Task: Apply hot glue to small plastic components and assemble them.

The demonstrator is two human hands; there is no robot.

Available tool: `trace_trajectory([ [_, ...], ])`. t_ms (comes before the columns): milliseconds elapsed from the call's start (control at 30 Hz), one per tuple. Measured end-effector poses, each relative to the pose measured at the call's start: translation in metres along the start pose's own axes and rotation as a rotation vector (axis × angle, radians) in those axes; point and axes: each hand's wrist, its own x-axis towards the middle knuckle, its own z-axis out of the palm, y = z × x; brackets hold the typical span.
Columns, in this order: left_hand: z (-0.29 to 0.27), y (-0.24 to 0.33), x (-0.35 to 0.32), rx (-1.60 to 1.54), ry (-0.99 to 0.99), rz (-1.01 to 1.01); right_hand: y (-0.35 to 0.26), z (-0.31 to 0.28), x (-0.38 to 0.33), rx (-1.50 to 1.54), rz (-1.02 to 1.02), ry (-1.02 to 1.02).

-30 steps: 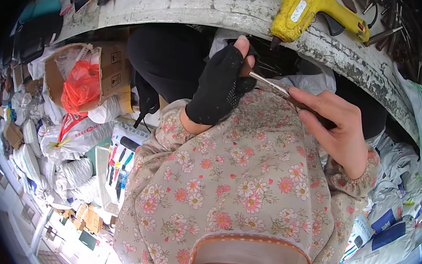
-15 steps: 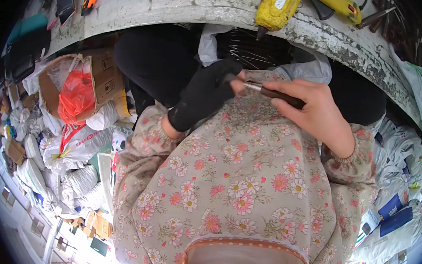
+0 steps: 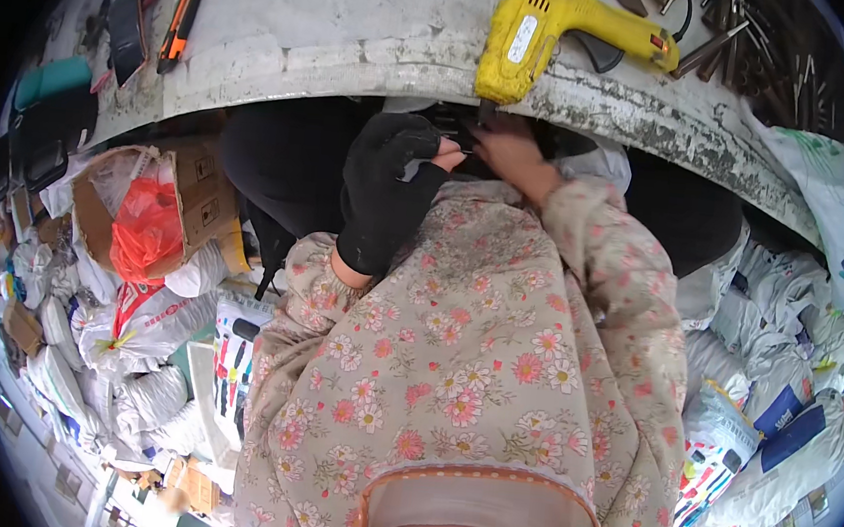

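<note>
My left hand (image 3: pixel 389 185), in a black fingerless glove, is closed in a pinch above my lap. A thin shiny tip shows at its fingertips, too small to name. My right hand (image 3: pixel 517 156) is bare and smeared by motion, just below the table edge and right of the left hand. Its fingers reach over the dark hollow between my knees, and what they hold, if anything, is hidden. Right above it, the nozzle of a yellow glue gun (image 3: pixel 516 46) pokes past the table edge.
The worn white table (image 3: pixel 289 61) curves across the front. On it lie an orange-black utility knife (image 3: pixel 185 17) and, at the far right, several dark-handled metal tools (image 3: pixel 753 42). A cardboard box (image 3: pixel 202 194) with a red bag stands left. White plastic bags (image 3: pixel 775 304) pile up right.
My right hand has moved forward and left, under the table edge; the dark-handled metal tool it held no longer shows. The left hand has shifted slightly left. The whole view has shifted a little.
</note>
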Motion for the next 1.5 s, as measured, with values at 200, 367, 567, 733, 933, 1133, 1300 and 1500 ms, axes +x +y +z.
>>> trace_trajectory([
  [200,-0.011,0.000,0.019,-0.038,0.183,-0.051,-0.036,0.033,0.015,-0.080,-0.048,0.067],
  [367,-0.019,-0.002,0.005,-0.071,0.160,-0.192,0.007,0.032,0.027,0.101,-0.095,0.044],
  [567,-0.027,-0.029,-0.009,-0.022,0.302,-0.343,0.041,0.027,0.028,0.194,0.096,0.189],
  [733,0.000,-0.081,-0.041,0.162,0.150,-0.410,-0.037,-0.048,-0.034,0.369,0.130,0.315],
  [933,0.044,-0.155,-0.041,0.280,-0.108,-0.426,0.022,-0.061,-0.090,0.023,0.663,0.811],
  [1133,0.038,-0.142,-0.041,-0.037,-0.139,-0.578,0.014,-0.025,-0.080,1.579,0.865,0.771],
  [1300,0.017,-0.094,-0.015,-0.261,-0.105,-0.761,-0.016,-0.096,-0.085,1.812,0.820,0.966],
  [1500,0.045,-0.200,-0.043,0.411,-0.113,-0.365,0.011,-0.047,-0.075,1.538,0.939,0.777],
])
